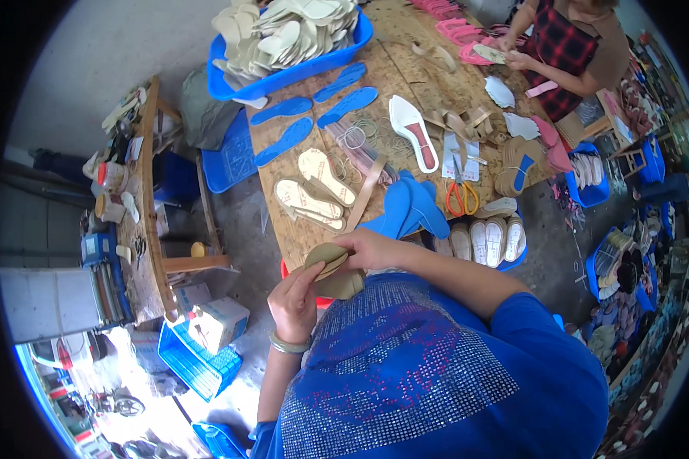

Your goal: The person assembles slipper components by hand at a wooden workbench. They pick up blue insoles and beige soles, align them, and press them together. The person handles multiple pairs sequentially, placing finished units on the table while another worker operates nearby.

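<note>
Tan insole (331, 269) sits pinched between the left hand (293, 300) below and the right hand (369, 249) above, just off the bench's (383, 76) near edge. Blue soles (413, 208) lie beyond; a blue bin (283, 76) of cream insoles fills the far-left corner.

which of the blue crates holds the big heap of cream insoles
The blue plastic crate at the far left end of the wooden worktable, piled with cream insoles. The blue crate beside the table's right edge holds only a few pale pieces.
</note>
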